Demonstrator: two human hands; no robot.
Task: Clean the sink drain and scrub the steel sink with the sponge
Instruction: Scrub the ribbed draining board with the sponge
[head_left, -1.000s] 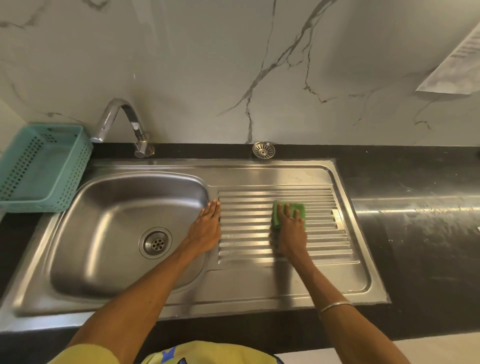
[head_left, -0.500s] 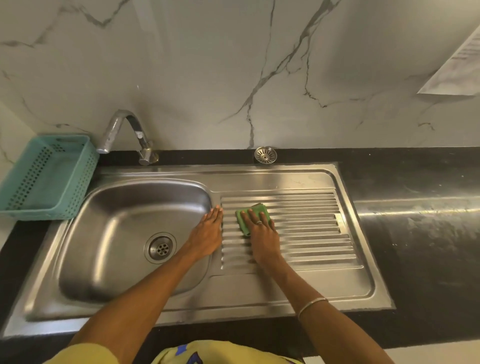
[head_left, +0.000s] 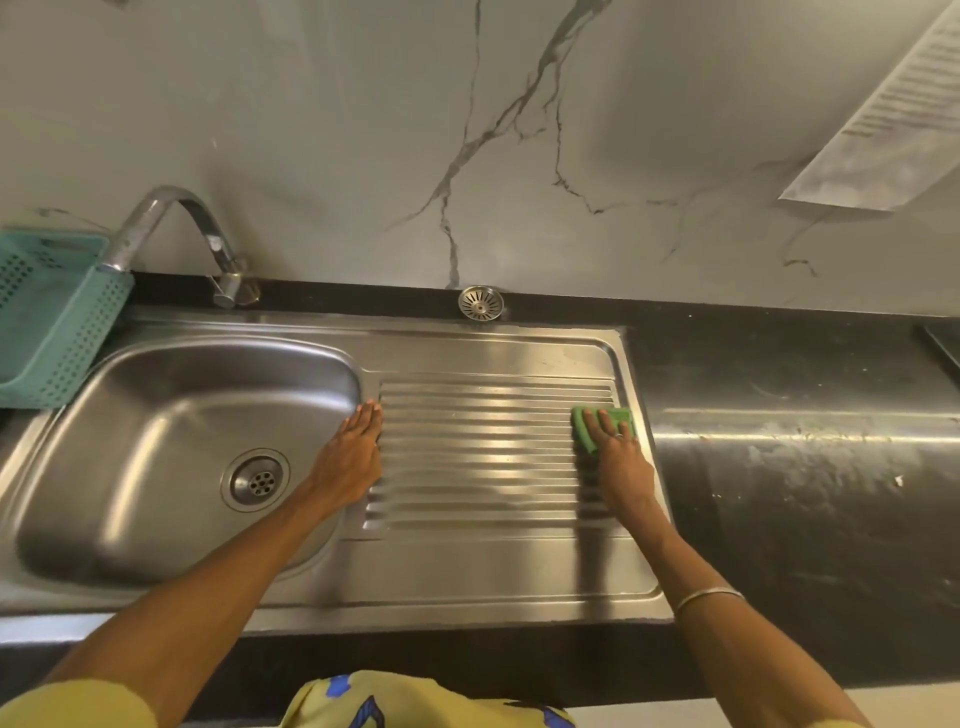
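1. Nearest, two bare forearms reach over the counter edge onto the steel sink (head_left: 467, 571).
2. The left hand (head_left: 350, 457) lies flat, fingers straight, bracing on the ridge between basin and drainboard (head_left: 483, 457).
3. The right hand (head_left: 621, 462) presses the green sponge (head_left: 584, 434) with straight fingers at the drainboard's far right edge; scrubbing the ribs looks like the step in hand.
4. Next, likely a stroke leftward along the grooves, keeping pressure even.
5. Farther left, the drain (head_left: 255, 480) sits in the basin; the strainer (head_left: 480, 302) rests by the wall.
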